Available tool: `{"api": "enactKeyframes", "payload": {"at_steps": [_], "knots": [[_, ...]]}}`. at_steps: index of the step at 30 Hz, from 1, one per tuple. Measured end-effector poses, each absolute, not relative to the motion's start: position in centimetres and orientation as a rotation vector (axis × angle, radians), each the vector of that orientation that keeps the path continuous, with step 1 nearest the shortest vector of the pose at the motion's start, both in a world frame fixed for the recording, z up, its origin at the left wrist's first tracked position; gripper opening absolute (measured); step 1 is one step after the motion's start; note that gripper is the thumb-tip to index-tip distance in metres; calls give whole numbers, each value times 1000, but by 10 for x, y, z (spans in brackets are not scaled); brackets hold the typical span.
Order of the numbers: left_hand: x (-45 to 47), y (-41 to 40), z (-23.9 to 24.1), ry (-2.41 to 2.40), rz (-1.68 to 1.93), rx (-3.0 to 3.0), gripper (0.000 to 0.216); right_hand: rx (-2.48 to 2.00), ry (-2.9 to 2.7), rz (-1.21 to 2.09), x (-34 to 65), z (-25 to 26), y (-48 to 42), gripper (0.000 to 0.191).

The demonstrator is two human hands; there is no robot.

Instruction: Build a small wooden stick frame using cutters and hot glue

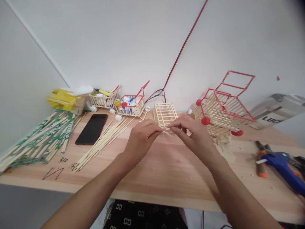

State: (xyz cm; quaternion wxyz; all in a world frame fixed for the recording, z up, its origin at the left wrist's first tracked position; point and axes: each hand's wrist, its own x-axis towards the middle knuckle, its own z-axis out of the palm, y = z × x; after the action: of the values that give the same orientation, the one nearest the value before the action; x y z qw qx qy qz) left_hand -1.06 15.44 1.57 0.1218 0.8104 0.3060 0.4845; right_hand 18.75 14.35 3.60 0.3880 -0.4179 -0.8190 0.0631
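a thin wooden stick (167, 130) is pinched at both ends, left hand (140, 137) and right hand (193, 136) closed on it, seemingly for steadiness, above the table (166, 173), just before the stick basket (164, 114).

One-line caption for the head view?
Left hand and right hand pinch a thin stick over the wooden table, before a stick basket and red-trimmed cart.
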Motion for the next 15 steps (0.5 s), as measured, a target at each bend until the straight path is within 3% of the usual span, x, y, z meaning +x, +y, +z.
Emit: {"api": "enactKeyframes", "payload": {"at_steps": [15], "knots": [[-7,155,12,900,1340,2411,6,-1039,-2048,255,192,21,145,10]]}}
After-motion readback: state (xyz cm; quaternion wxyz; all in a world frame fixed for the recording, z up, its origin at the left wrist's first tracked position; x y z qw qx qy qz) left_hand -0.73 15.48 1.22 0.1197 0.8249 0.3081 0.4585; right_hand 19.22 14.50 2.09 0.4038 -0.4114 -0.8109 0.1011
